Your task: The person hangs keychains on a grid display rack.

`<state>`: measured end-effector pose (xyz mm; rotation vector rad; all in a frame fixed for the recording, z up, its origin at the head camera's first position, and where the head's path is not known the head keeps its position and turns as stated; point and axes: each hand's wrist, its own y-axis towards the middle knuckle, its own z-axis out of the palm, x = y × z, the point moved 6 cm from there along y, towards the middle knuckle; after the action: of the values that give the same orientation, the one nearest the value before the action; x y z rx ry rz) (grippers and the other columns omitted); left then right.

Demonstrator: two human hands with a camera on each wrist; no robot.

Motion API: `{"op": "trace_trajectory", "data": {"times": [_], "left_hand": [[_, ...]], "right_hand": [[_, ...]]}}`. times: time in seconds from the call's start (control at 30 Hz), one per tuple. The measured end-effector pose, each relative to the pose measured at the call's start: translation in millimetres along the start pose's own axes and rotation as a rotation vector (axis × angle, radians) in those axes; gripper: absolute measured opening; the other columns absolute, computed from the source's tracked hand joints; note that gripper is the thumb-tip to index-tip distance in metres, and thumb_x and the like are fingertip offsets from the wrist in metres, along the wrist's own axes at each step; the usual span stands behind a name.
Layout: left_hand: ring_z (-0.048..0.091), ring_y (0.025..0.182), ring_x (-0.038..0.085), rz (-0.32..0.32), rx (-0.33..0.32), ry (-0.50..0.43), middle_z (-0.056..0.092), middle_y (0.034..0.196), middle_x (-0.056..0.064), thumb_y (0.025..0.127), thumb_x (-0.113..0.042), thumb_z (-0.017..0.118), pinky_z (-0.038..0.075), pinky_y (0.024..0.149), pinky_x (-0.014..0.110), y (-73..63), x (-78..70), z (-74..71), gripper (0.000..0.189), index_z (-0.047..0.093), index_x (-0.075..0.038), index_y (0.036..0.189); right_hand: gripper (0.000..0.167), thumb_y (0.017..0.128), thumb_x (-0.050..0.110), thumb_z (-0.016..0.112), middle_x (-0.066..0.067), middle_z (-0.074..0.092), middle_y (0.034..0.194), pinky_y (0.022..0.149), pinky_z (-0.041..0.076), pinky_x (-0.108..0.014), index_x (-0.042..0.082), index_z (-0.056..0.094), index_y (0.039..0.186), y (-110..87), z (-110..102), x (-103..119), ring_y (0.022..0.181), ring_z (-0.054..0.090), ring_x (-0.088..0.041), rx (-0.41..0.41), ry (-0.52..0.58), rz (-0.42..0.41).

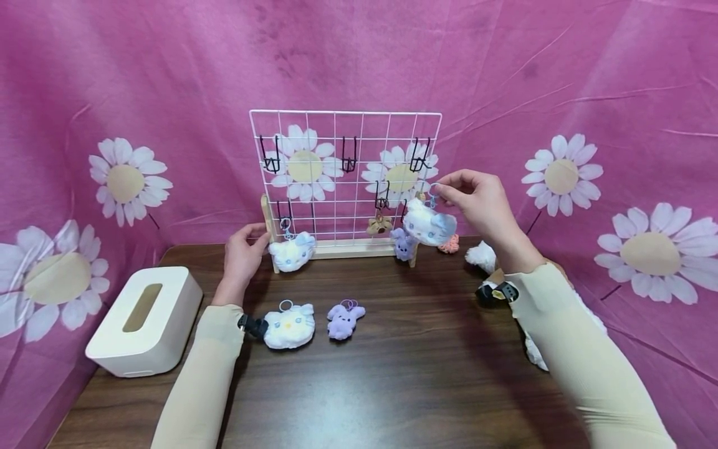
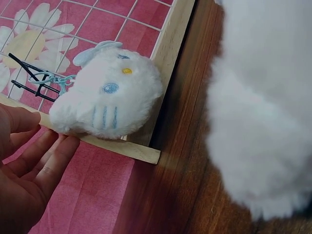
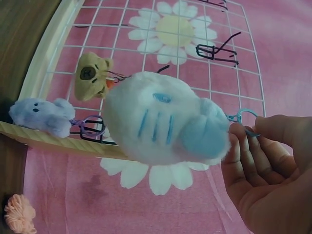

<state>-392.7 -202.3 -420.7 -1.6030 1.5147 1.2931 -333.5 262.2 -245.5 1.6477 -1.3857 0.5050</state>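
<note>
My right hand (image 1: 477,196) pinches the blue ring (image 3: 249,117) of a white plush cat keychain (image 1: 427,223). The plush hangs in front of the right side of a white wire grid rack (image 1: 346,113), below the upper right black hook (image 1: 419,163). At the rack's left side, my left hand (image 1: 245,252) grips its wooden side post (image 2: 141,151) between thumb and fingers. Beside those fingers, another white cat keychain (image 2: 109,92) hangs from a lower hook. A brown bear keychain (image 3: 91,78) and a purple plush keychain (image 3: 41,116) hang at the lower right.
On the table lie a white cat keychain (image 1: 289,327) and a purple plush keychain (image 1: 343,320). A white tissue box (image 1: 179,324) stands at the left. An orange plush (image 1: 449,244) and white fluffy items (image 1: 481,257) are on the right, partly behind my right arm.
</note>
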Motion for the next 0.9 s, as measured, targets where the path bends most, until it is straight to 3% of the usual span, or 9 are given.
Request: {"op": "trace_trajectory", "data": {"times": [0.23,0.37,0.53,0.77,0.9], "left_hand": [[0.068,0.097,0.007,0.018,-0.013,-0.017,0.077,0.13,0.027,0.111,-0.015,0.069,0.072,0.086,0.02,0.6,0.3,0.8,0.032,0.074,0.0,0.14],[0.068,0.099,0.01,0.029,-0.025,-0.017,0.077,0.128,0.027,0.111,-0.014,0.069,0.067,0.078,0.01,1.0,-0.4,0.6,0.031,0.075,0.0,0.138],[0.069,0.1,0.014,0.027,-0.031,0.005,0.077,0.125,0.027,0.112,-0.015,0.069,0.061,0.071,0.003,0.7,-0.3,0.0,0.03,0.075,0.0,0.137],[0.07,0.096,0.015,0.023,-0.034,0.025,0.077,0.126,0.027,0.112,-0.015,0.069,0.063,0.07,0.006,1.4,-0.1,-0.4,0.03,0.074,0.0,0.138],[0.072,0.098,0.02,0.013,-0.03,0.037,0.077,0.127,0.026,0.113,-0.015,0.068,0.07,0.077,0.017,1.4,-0.6,0.2,0.03,0.074,-0.001,0.138]], "right_hand": [[0.031,0.107,0.027,0.08,0.022,0.077,0.085,0.073,0.064,-0.012,-0.001,0.08,0.121,9.4,-1,7,0.081,0.075,-0.004,-0.002,-0.002,0.007],[0.03,0.107,0.024,0.079,0.025,0.077,0.085,0.072,0.065,-0.013,-0.002,0.079,0.123,14.3,-2,8,0.08,0.075,-0.003,-0.003,0.021,0.017],[0.029,0.108,0.019,0.077,0.016,0.08,0.087,0.072,0.068,-0.017,-0.005,0.077,0.124,20.9,-1,8,0.077,0.076,-0.004,-0.009,0.081,0.026],[0.03,0.107,0.016,0.077,0.015,0.076,0.086,0.074,0.07,-0.017,-0.008,0.076,0.126,29.7,0,5,0.075,0.074,0.0,-0.03,0.115,0.034],[0.029,0.108,0.015,0.076,0.014,0.077,0.086,0.077,0.072,-0.02,-0.007,0.076,0.126,31.4,1,3,0.075,0.075,0.0,-0.032,0.136,0.045]]}}
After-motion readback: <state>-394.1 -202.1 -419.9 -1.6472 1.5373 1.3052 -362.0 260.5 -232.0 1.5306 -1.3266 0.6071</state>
